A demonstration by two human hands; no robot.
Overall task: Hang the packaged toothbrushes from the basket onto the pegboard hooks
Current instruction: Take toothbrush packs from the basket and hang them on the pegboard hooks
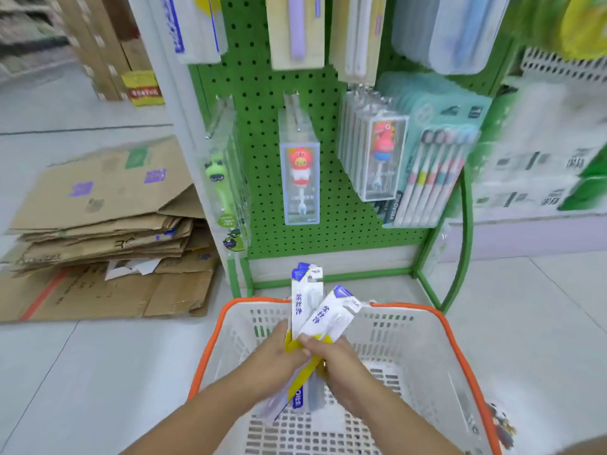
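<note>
Over the white basket with an orange rim, both of my hands hold white, blue and yellow toothbrush packs. My left hand grips an upright bunch of packs. My right hand pinches one pack that leans to the right. More of the packs' lower ends hang below my hands inside the basket. The green pegboard stands just behind the basket, with hooks carrying other toothbrush packs.
On the pegboard hang a green character brush, a pink character brush box, a row of clear boxes and a multi-brush pack. Flattened cardboard is stacked on the floor at left. Shelves stand at right.
</note>
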